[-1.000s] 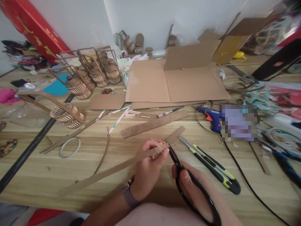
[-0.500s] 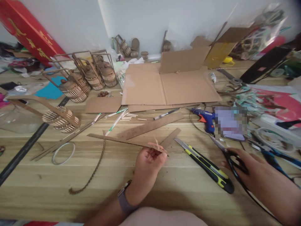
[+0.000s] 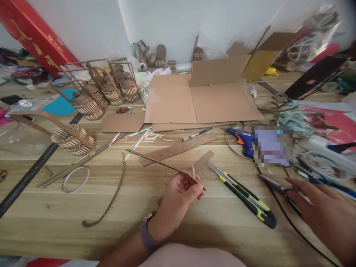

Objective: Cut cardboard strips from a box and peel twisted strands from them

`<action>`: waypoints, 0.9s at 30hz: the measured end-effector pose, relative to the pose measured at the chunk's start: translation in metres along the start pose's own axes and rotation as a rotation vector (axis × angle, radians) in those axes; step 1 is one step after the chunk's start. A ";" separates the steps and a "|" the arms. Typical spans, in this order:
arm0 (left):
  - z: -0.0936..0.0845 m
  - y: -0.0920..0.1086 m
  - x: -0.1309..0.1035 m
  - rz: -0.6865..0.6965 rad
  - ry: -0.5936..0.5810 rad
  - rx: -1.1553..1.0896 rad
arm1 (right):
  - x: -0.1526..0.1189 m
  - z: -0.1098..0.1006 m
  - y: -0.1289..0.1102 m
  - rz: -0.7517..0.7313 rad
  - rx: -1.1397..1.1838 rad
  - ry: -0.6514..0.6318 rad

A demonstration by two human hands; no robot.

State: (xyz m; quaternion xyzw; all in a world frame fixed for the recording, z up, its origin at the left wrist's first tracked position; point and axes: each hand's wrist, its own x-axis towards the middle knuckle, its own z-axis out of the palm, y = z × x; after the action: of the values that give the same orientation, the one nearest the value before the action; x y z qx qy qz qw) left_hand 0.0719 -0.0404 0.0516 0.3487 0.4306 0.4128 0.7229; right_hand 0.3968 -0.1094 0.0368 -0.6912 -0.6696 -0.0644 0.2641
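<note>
My left hand [image 3: 182, 196] is closed, pinching a thin, narrow cardboard strip [image 3: 158, 162] near its right end. A small pale sliver [image 3: 193, 169] sticks up beside the fingertips. The strip slants up to the left above the table. At the right, my right hand [image 3: 317, 204] has its fingers on the dark handles of the scissors [image 3: 271, 183], low over the table; the index finger is stretched out and the thumb is hidden. Between the hands lies a yellow-and-black utility knife [image 3: 241, 194] with its blade out. Flat brown cardboard strips [image 3: 178, 148] lie just beyond the left hand.
A blue glue gun [image 3: 244, 141] lies beyond the knife, with a pixelated object beside it. Folded cardboard [image 3: 172, 100] stands behind. Several small lidded baskets [image 3: 89, 105] and a handled basket [image 3: 73, 139] are at left. A braided cord [image 3: 116, 193] and a white ring [image 3: 76, 180] lie nearer.
My right hand has shifted right with the scissors, which sit lower and flatter, their handles more covered. My left hand has moved slightly right and down, tilting the cardboard strip more steeply.
</note>
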 end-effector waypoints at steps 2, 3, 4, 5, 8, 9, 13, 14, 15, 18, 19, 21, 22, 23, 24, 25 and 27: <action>0.000 0.001 0.000 -0.011 -0.030 -0.012 | 0.014 0.004 -0.054 -0.171 -0.043 -0.055; 0.000 0.001 0.000 -0.015 -0.043 -0.019 | 0.020 0.008 -0.080 -0.249 0.059 -0.065; 0.000 0.001 0.000 -0.018 -0.053 -0.023 | 0.025 0.013 -0.103 -0.312 0.134 -0.099; -0.001 0.002 0.000 -0.019 -0.059 -0.024 | 0.029 0.018 -0.122 -0.371 0.205 -0.103; -0.003 0.003 0.002 -0.004 -0.053 -0.007 | 0.037 0.032 -0.156 -0.431 0.322 -0.112; -0.004 0.003 0.002 0.003 -0.046 0.001 | 0.038 0.036 -0.161 -0.442 0.338 -0.109; -0.007 0.004 0.004 0.019 -0.011 0.033 | 0.044 0.041 -0.164 -0.477 0.358 -0.093; -0.007 0.005 0.005 0.020 -0.007 0.039 | 0.045 0.041 -0.163 -0.488 0.361 -0.095; -0.007 0.005 0.005 0.022 -0.005 0.042 | 0.047 0.042 -0.163 -0.495 0.363 -0.098; -0.009 0.005 0.006 0.032 -0.006 0.054 | 0.050 0.042 -0.164 -0.506 0.390 -0.130; -0.009 0.005 0.006 0.035 -0.008 0.059 | 0.051 0.043 -0.165 -0.503 0.405 -0.144; -0.011 0.004 0.007 0.023 -0.019 0.056 | 0.052 0.043 -0.166 -0.493 0.439 -0.175; -0.011 0.004 0.008 0.008 -0.026 0.044 | 0.053 0.043 -0.167 -0.481 0.455 -0.188; -0.012 0.004 0.008 -0.013 -0.032 0.023 | 0.053 0.042 -0.168 -0.464 0.467 -0.197; -0.012 0.004 0.008 -0.033 -0.038 -0.003 | 0.053 0.042 -0.168 -0.445 0.480 -0.203; -0.012 0.004 0.008 -0.052 -0.043 -0.027 | 0.053 0.042 -0.168 -0.423 0.490 -0.212; -0.012 0.006 0.008 -0.079 -0.051 -0.067 | 0.052 0.041 -0.169 -0.383 0.510 -0.223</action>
State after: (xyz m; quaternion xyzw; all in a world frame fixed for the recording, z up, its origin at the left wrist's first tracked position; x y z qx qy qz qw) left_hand 0.0614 -0.0292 0.0494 0.3175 0.4114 0.3888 0.7608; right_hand 0.2288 -0.0504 0.0719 -0.4671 -0.8066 0.1327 0.3369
